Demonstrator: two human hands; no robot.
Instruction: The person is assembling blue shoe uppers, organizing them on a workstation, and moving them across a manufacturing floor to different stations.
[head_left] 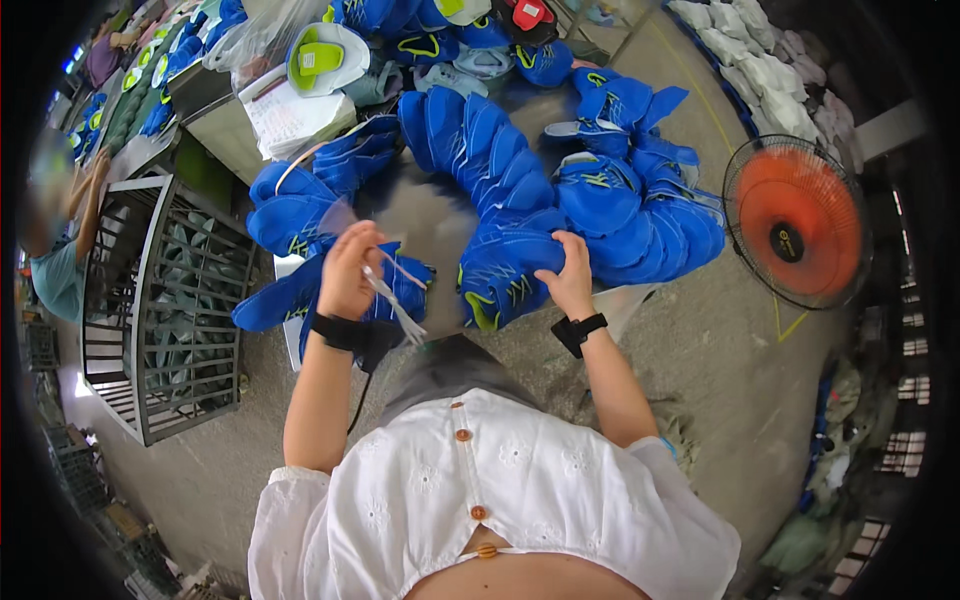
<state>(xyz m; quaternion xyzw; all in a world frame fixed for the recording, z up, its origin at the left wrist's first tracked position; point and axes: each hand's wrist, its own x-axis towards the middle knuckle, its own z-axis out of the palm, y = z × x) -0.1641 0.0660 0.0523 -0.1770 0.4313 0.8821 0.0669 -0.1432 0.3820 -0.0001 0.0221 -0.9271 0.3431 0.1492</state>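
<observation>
Strands (397, 305) of pale cord hang from the closed left hand (348, 270); the right hand (570, 278) grips the edge of the nearest blue shoe upper (495, 265), ending a curved row on the counter (428, 212). Handling this upper seems the current step; next calls for holding it steady, strands untangled.

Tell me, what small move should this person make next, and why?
Perhaps bring the left hand across to the blue shoe upper at the near end of the middle row. The left hand appears to hold thin pale strands, apart from that upper, while the right hand touches the upper's edge, seemingly steadying it.
</observation>
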